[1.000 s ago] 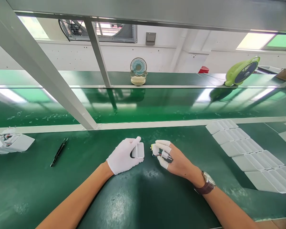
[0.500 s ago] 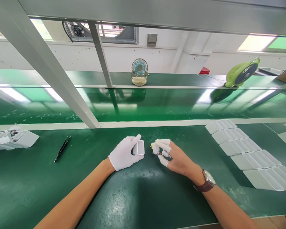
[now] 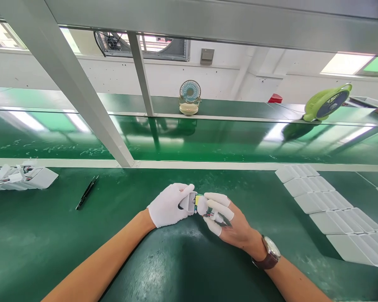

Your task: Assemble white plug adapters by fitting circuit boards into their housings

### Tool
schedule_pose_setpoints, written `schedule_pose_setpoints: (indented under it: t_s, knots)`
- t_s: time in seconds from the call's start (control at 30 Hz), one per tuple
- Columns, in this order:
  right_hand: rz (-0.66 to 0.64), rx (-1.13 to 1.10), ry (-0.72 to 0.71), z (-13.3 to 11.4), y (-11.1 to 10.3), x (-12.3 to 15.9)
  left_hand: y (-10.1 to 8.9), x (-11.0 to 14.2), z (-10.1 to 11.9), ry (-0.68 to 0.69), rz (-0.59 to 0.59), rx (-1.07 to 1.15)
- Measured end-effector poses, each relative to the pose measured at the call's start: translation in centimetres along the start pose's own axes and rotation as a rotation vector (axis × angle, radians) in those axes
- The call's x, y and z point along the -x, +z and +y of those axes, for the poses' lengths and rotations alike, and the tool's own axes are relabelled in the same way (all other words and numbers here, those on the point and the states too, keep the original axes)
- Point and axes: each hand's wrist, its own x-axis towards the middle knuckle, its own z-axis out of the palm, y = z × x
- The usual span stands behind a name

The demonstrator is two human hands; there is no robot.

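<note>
My left hand [image 3: 169,205], in a white glove, is closed round a small white plastic casing [image 3: 189,201] just above the green bench. My right hand [image 3: 228,220], bare with white finger cots and a wristwatch, pinches a small part [image 3: 200,204] with yellow and dark wires. That part touches the open end of the casing. The two hands meet at the middle of the bench.
Rows of white casings [image 3: 330,205] lie on the right. Black tweezers [image 3: 87,192] lie to the left, and a white tray of wired parts [image 3: 22,177] sits at the far left. Two desk fans [image 3: 189,97] stand on the far shelf. A slanted metal beam [image 3: 82,96] crosses upper left.
My right hand has moved left and brought the small wired part up against the casing's opening. The gap between the hands has closed.
</note>
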Motion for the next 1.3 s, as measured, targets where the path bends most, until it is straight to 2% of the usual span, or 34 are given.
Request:
schedule_pose_setpoints:
  t_s: [0.47,0.63,0.97,1.3]
  knots:
    - [-0.043,0.027,0.006,0.3,0.3,0.3,-0.4,-1.0,0.7,0.059,-0.052,0.037]
    - [-0.049,0.053,0.015,0.2,0.4,0.1,-0.7,-1.3,1.1,0.068,-0.089,0.161]
    - [-0.075,0.066,-0.008,0.3,0.4,0.2,-1.5,-1.9,2.0,0.002,-0.096,0.067]
    - [-0.077,0.084,-0.024,0.2,0.5,0.2,-1.6,-2.1,2.2,-0.028,-0.105,0.089]
